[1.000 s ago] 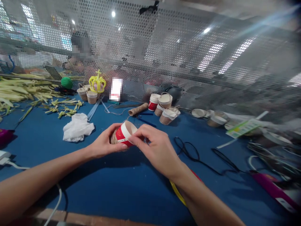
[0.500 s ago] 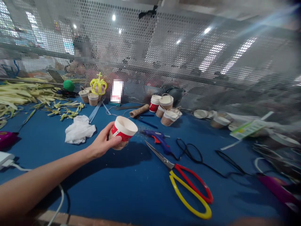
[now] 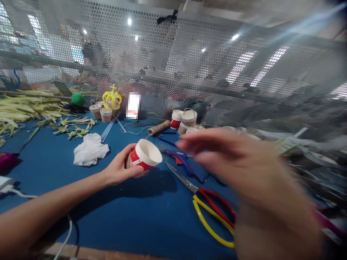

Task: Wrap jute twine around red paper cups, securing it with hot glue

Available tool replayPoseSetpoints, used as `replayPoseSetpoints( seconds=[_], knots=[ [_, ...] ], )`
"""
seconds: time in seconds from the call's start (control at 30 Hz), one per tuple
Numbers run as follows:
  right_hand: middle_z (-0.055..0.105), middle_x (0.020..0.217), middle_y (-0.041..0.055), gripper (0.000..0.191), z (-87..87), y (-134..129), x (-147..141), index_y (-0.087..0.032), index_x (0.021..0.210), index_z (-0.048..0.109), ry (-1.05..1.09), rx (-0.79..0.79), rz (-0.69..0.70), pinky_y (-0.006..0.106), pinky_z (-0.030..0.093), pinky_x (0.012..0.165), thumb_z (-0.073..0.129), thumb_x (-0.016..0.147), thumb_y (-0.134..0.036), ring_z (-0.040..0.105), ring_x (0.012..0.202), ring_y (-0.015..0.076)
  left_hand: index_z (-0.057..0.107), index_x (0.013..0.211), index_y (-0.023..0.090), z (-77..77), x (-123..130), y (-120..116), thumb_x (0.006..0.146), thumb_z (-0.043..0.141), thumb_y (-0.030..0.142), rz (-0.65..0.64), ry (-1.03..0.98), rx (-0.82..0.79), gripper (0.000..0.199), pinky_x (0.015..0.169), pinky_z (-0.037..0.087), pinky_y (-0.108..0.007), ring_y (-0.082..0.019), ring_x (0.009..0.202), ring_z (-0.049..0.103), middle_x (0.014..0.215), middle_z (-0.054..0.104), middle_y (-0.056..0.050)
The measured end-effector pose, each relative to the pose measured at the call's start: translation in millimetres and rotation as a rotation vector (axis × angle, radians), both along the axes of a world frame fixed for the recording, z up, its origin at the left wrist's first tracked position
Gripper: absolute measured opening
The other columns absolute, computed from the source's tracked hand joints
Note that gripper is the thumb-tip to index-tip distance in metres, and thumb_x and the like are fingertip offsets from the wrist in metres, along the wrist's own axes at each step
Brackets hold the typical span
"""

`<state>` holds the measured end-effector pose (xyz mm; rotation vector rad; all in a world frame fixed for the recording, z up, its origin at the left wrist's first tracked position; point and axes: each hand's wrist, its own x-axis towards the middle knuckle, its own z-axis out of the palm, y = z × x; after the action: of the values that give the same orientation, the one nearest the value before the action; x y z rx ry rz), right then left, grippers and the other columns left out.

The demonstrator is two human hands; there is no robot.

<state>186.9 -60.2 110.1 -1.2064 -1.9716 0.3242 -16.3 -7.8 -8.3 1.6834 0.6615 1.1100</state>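
My left hand (image 3: 119, 168) is closed around a white and red paper cup (image 3: 148, 159), held tilted above the blue table. The cup's lower part is wrapped in brown material, mostly hidden behind my fingers. My right hand (image 3: 230, 155) is in the air on the right, blurred by motion, fingers stretched forward and thumb a little apart, nothing visible in it. Beyond its fingertips lies a blue glue gun (image 3: 180, 157) with a red trigger. Large scissors (image 3: 187, 180) with red and yellow handles lie below, their handle ends partly covered by my right arm.
Several wrapped cups (image 3: 188, 117) stand at the back beside a brown roll (image 3: 159, 128). On the left are a crumpled white cloth (image 3: 90, 150), a yellow crown-shaped piece (image 3: 112, 100), a green ball (image 3: 77, 99) and pale husk strips (image 3: 21, 108). A perforated metal screen (image 3: 151, 54) rises behind.
My right hand has come in from the lower right, over the table beyond the scissors. My left hand has moved the cup slightly right and down.
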Motion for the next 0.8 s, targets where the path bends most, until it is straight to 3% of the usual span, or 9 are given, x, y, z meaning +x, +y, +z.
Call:
replayPoseSetpoints(
  seconds=[0.13,0.27,0.33,0.43,0.57,0.67,0.8],
  knots=[
    [0.054,0.109,0.0089,0.031,-29.8,16,-18,-0.019,0.091,0.059,-0.225,0.018,0.106,0.04,0.041,0.086,0.063,0.068,-0.04,0.05,0.101,0.0237,0.041,0.117,0.019,2.0,0,-3,0.063,0.068,0.03,0.09,0.194,0.24,0.061,0.082,0.042,-0.033,-0.024,0.095,0.053,0.11,0.054,-0.009],
    [0.047,0.117,0.0104,0.02,-55.1,18,-22,-0.019,0.083,0.058,-0.208,-0.075,0.084,0.043,0.036,0.092,0.058,0.073,-0.037,0.043,0.111,0.0246,0.047,0.115,0.02,1.5,3,-4,0.06,0.07,0.032,0.128,0.259,0.284,0.061,0.085,0.04,-0.035,-0.026,0.097,0.052,0.111,0.056,-0.009],
    [0.043,0.123,0.0103,0.027,-60.9,16,-19,-0.02,0.092,0.055,-0.128,-0.155,0.103,0.043,0.035,0.093,0.06,0.071,-0.037,0.04,0.115,0.0245,0.048,0.113,0.02,2.1,5,-6,0.06,0.07,0.033,0.115,0.225,0.193,0.059,0.081,0.042,-0.034,-0.025,0.092,0.054,0.107,0.058,-0.009],
    [0.042,0.124,0.0111,0.045,-68.2,15,-11,-0.021,0.108,0.044,0.081,-0.299,0.167,0.041,0.039,0.09,0.061,0.07,-0.039,0.043,0.113,0.0221,0.049,0.108,0.016,4.1,8,-7,0.067,0.063,0.04,0.045,0.052,-0.122,0.05,0.072,0.044,-0.031,-0.022,0.083,0.057,0.096,0.06,-0.008],
    [0.041,0.126,0.0135,0.059,-83.2,18,-7,-0.019,0.12,0.031,0.343,-0.462,0.207,0.038,0.039,0.092,0.059,0.072,-0.037,0.042,0.114,0.0205,0.053,0.102,0.012,4.0,12,-7,0.076,0.048,0.05,-0.225,-0.24,-0.518,0.047,0.064,0.046,-0.032,-0.02,0.071,0.059,0.083,0.062,-0.01],
    [0.042,0.127,0.0128,0.06,-93.4,19,-10,-0.019,0.122,0.031,0.436,-0.555,0.238,0.039,0.038,0.093,0.059,0.072,-0.038,0.042,0.115,0.0215,0.057,0.098,0.011,0.4,14,-8,0.077,0.047,0.05,-0.344,-0.252,-0.586,0.045,0.063,0.046,-0.032,-0.019,0.067,0.058,0.077,0.063,-0.01],
    [0.051,0.117,0.0102,0.058,-97.6,16,-14,-0.02,0.119,0.035,0.505,-0.606,0.209,0.038,0.04,0.09,0.061,0.071,-0.037,0.05,0.106,0.0205,0.056,0.099,0.013,-3.5,15,-10,0.078,0.045,0.05,-0.288,-0.075,-0.484,0.044,0.07,0.044,-0.032,-0.019,0.075,0.057,0.083,0.061,-0.01]
  ],
)
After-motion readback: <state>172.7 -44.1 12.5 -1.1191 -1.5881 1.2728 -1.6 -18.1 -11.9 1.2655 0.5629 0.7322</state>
